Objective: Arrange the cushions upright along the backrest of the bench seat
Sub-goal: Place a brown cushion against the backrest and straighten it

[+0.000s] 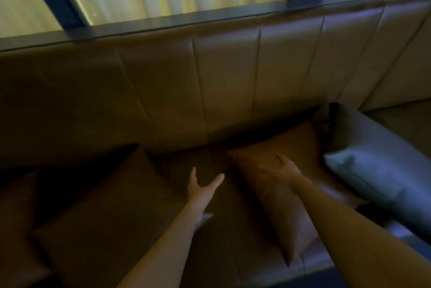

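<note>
A brown cushion point(296, 147) lies flat on the bench seat point(210, 161), right of centre. My right hand point(279, 168) hovers over it or rests on it, fingers spread, holding nothing. My left hand point(201, 187) reaches forward over the bare seat just left of that cushion, thumb and fingers apart. A second brown cushion point(105, 213) lies flat at the left. A grey-blue cushion point(377, 161) lies tilted at the right, near the padded backrest point(224, 82).
A dark window ledge point(210, 17) runs along the top of the backrest, with window frames and pale curtains behind it. The bench's front edge is at the bottom right. The scene is dim.
</note>
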`<move>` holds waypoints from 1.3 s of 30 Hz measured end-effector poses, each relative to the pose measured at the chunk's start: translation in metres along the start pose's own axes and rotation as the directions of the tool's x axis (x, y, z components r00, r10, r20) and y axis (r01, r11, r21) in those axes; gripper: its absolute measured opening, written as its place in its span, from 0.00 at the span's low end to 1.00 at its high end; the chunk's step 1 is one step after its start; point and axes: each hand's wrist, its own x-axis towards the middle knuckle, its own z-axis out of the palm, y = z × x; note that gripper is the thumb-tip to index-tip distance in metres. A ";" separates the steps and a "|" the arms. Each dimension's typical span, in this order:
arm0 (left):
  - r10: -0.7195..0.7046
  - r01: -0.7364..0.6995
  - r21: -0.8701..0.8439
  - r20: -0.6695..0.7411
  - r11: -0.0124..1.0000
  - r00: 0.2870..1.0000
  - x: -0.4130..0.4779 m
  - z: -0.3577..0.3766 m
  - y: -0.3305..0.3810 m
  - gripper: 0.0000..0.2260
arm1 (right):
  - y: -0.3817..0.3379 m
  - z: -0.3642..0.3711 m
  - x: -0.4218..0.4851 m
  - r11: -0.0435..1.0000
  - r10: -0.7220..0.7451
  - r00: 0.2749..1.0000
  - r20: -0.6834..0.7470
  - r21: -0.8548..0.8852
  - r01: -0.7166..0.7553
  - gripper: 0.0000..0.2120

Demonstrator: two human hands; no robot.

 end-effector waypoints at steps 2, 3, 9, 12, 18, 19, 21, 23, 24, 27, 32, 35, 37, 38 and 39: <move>-0.038 0.038 -0.015 0.005 0.999 0.999 0.005 0.034 -0.001 0.44 | 0.023 -0.026 0.018 1.000 0.014 1.000 -0.020 -0.011 -0.014 0.51; -0.050 0.050 -0.024 0.020 0.998 0.999 0.009 0.050 -0.004 0.45 | 0.036 -0.036 0.028 1.000 0.026 0.999 -0.027 -0.006 -0.026 0.48; -0.154 0.155 -0.013 0.060 0.988 0.986 0.026 0.130 -0.035 0.49 | 0.100 -0.054 0.055 0.994 0.041 0.999 0.021 -0.103 -0.039 0.44; -0.225 0.225 0.002 0.066 0.974 0.972 0.033 0.155 -0.051 0.54 | 0.121 -0.053 0.064 0.970 -0.032 0.997 -0.064 -0.242 0.015 0.42; -0.311 0.313 -0.003 0.082 0.950 0.947 0.046 0.183 -0.069 0.60 | 0.151 -0.066 0.073 0.967 0.111 0.973 -0.201 -0.203 -0.152 0.47; -0.308 0.311 -0.011 0.100 0.950 0.946 0.049 0.186 -0.071 0.61 | 0.156 -0.067 0.073 0.966 0.137 0.964 -0.226 -0.184 -0.181 0.48; -0.297 0.302 -0.012 0.150 0.953 0.943 0.053 0.190 -0.073 0.62 | 0.167 -0.064 0.070 0.970 0.184 0.937 -0.298 -0.100 -0.222 0.52; -0.291 0.298 -0.007 0.191 0.955 0.937 0.054 0.192 -0.073 0.64 | 0.173 -0.059 0.066 0.966 0.246 0.894 -0.373 0.018 -0.258 0.55; -0.285 0.293 -0.010 0.201 0.956 0.937 0.054 0.192 -0.073 0.64 | 0.171 -0.059 0.060 0.960 0.280 0.871 -0.403 0.090 -0.267 0.56; -0.245 0.254 -0.027 0.178 0.967 0.953 0.063 0.190 -0.069 0.66 | 0.175 -0.043 0.067 0.849 0.483 0.760 -0.434 0.444 -0.285 0.64; -0.187 0.201 -0.125 0.115 0.972 0.976 0.097 0.182 -0.045 0.66 | 0.192 -0.046 0.067 0.513 0.642 0.749 -0.164 0.818 -0.260 0.70; -0.205 0.221 -0.107 0.143 0.969 0.968 0.111 0.183 -0.038 0.66 | 0.212 -0.044 0.078 0.480 0.586 0.810 -0.026 0.816 -0.322 0.73; -0.222 0.239 -0.105 0.149 0.965 0.963 0.115 0.183 -0.039 0.63 | 0.236 -0.037 0.098 0.448 0.569 0.822 0.033 0.825 -0.343 0.74; -0.225 0.242 -0.110 0.142 0.964 0.964 0.117 0.183 -0.040 0.62 | 0.232 -0.036 0.095 0.436 0.563 0.826 0.033 0.837 -0.330 0.73; -0.220 0.235 -0.118 0.127 0.965 0.967 0.119 0.183 -0.040 0.60 | 0.220 -0.038 0.087 0.419 0.570 0.821 0.007 0.857 -0.299 0.72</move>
